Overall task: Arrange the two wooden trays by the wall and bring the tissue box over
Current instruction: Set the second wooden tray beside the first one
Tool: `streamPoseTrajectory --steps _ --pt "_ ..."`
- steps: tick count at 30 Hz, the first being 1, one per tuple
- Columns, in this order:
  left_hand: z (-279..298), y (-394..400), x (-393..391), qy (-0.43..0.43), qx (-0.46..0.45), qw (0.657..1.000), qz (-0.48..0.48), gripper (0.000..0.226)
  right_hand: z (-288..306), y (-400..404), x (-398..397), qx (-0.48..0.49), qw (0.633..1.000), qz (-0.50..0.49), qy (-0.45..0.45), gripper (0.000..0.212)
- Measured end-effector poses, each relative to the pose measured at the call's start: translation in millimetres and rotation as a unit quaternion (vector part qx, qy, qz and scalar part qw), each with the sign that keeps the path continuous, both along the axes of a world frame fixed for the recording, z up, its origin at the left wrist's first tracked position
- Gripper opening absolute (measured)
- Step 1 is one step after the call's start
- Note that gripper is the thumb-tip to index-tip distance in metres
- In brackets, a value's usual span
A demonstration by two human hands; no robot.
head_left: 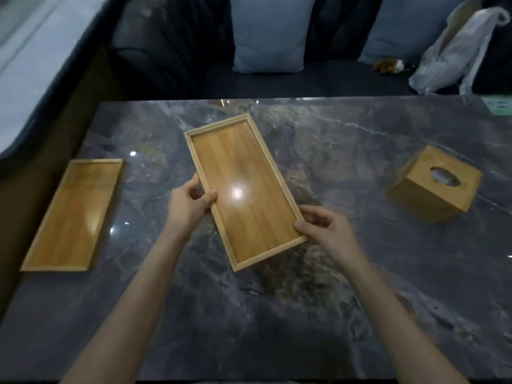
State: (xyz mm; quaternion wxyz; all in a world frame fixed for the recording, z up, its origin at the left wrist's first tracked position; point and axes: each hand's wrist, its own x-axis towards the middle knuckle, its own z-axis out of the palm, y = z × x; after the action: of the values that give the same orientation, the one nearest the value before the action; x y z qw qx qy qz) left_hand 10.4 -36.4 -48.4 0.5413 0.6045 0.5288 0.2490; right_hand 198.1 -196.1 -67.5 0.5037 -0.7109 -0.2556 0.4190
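Both my hands hold a long wooden tray [235,162] over the middle of the dark marble table [346,273]. My left hand [187,203] pinches its left long edge, and my right hand [324,228] grips its near right corner. The tray is turned at an angle, its far end pointing up and left. A second wooden tray [74,214] lies flat along the table's left edge, beside the wall. The wooden tissue box [433,184], a cube with an oval opening on top, stands at the right side of the table, apart from both hands.
Beyond the table's far edge is a dark sofa with two light blue cushions [270,31]. A white plastic bag [454,48] and a small brown plush toy [389,66] lie on its right end. A green paper [498,105] sits at the table's far right corner.
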Motion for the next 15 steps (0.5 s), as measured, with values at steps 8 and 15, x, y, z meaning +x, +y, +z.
streamPoseTrajectory --steps 8,15 --pt "-6.2 36.0 -99.4 0.075 -0.014 0.997 0.023 0.035 -15.8 45.0 -96.1 -0.02 0.999 0.018 -0.018 0.037" --pt "-23.1 81.0 -163.5 0.148 0.014 0.989 -0.016 0.026 -46.0 81.8 -171.7 -0.051 0.999 0.002 0.012 0.035"
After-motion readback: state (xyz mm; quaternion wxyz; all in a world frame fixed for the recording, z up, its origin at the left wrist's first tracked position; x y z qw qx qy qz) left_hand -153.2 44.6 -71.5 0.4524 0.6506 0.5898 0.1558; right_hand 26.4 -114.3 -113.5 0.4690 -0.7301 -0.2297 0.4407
